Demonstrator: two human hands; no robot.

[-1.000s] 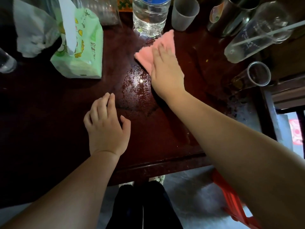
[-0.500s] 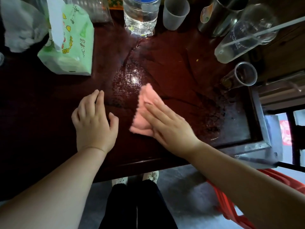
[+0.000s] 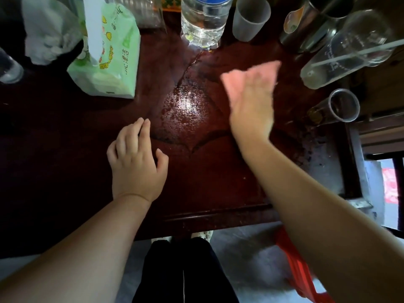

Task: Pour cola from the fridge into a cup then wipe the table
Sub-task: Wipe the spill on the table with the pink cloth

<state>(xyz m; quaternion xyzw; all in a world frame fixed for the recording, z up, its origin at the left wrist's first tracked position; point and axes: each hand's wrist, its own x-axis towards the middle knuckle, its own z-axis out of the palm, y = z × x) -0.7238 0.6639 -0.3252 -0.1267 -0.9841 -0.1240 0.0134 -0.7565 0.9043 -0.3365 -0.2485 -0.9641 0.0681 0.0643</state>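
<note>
My right hand (image 3: 251,108) lies flat on a pink cloth (image 3: 231,80) and presses it on the dark red wooden table (image 3: 196,182), right of the middle. Hand and cloth are blurred by motion. Wet streaks and droplets (image 3: 185,108) shine on the tabletop just left of the cloth. My left hand (image 3: 135,162) rests palm down on the table near the front edge, fingers slightly apart, holding nothing. A small clear glass (image 3: 336,108) with a brown liquid at its bottom stands at the right edge. A frosted plastic cup (image 3: 250,17) stands at the back.
A clear water bottle (image 3: 203,18) stands at the back centre. A green tissue pack (image 3: 109,62) and a white plastic bag (image 3: 48,33) lie at the back left. Tall clear tumbler (image 3: 349,51) with a straw and a metal cup (image 3: 310,20) crowd the back right. A red stool (image 3: 299,270) stands below.
My right hand has swept the pink cloth from the table's front centre back up and to the right. Before that it came down from the back. The left hand stayed put.
</note>
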